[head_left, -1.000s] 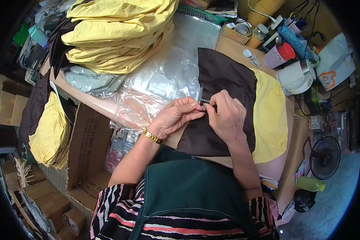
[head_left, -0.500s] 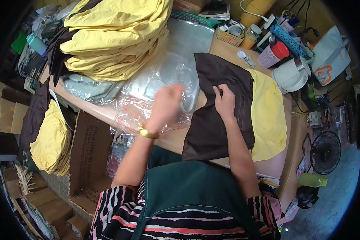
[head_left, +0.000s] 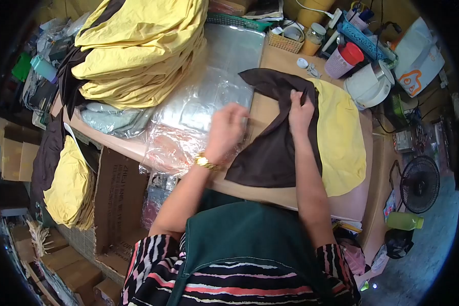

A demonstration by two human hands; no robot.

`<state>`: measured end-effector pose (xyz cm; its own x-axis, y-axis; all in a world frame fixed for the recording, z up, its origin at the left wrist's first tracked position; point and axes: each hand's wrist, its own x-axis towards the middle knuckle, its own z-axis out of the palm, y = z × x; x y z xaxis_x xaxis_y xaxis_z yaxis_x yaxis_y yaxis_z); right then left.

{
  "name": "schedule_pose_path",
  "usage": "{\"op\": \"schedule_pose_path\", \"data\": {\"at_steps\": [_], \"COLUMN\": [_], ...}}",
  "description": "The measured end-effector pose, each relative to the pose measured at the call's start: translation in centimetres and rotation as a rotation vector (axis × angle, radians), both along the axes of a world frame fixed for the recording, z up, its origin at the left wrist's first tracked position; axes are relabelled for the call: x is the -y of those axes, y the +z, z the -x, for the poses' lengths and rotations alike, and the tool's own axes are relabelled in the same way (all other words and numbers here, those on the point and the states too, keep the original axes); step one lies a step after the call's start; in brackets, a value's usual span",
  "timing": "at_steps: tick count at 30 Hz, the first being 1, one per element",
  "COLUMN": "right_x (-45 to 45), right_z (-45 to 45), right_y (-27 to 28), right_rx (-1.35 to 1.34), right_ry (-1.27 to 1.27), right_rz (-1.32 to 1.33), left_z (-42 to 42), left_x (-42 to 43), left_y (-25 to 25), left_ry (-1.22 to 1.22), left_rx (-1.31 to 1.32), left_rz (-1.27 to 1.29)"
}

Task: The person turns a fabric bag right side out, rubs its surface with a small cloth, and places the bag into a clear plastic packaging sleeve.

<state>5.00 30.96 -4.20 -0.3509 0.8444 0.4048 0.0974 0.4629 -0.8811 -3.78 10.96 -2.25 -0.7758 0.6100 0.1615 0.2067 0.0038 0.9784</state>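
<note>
A flat brown-and-yellow fabric piece (head_left: pixel 339 140) lies on the table in front of me, its brown part drawn into folds. My right hand (head_left: pixel 300 115) is closed on the brown part, with a dark point of what looks like cloth sticking up between thumb and fingers. To the left, my left hand (head_left: pixel 227 130) hovers above clear plastic bags (head_left: pixel 186 120), fingers curled and slightly blurred. Whether it holds anything is hidden. A gold watch (head_left: pixel 202 161) circles that wrist.
A tall stack of yellow-and-brown fabric pieces (head_left: pixel 137 56) stands at the back left. More hang beside an open cardboard box (head_left: pixel 112 204). Along the back right are a wicker basket (head_left: pixel 285 42), a pink cup (head_left: pixel 337 64) and a white kettle (head_left: pixel 367 84). A black fan (head_left: pixel 419 183) stands right.
The brown part has been gathered and pulled up into folds by my right hand, which moved away from me. My left hand has shifted slightly right over the plastic.
</note>
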Motion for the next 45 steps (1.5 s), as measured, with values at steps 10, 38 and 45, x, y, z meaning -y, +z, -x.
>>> {"op": "schedule_pose_path", "data": {"at_steps": [10,38,45], "right_x": [3.2,6.0,11.9], "right_z": [1.2,-6.0,-6.7], "right_y": [7.5,7.5,13.3], "right_rx": [-0.081,0.181,0.377], "right_ry": [0.445,0.412,0.308], "right_rz": [-0.047,-0.144,-0.506], "left_z": [-2.5,-4.3,-4.9], "left_x": [0.9,4.7,5.3], "left_y": [-0.5,2.6,3.7], "left_ry": [-0.199,-0.160,-0.236], "left_rx": [-0.182,1.246,1.153], "left_rz": [0.310,-0.671,-0.650]}}
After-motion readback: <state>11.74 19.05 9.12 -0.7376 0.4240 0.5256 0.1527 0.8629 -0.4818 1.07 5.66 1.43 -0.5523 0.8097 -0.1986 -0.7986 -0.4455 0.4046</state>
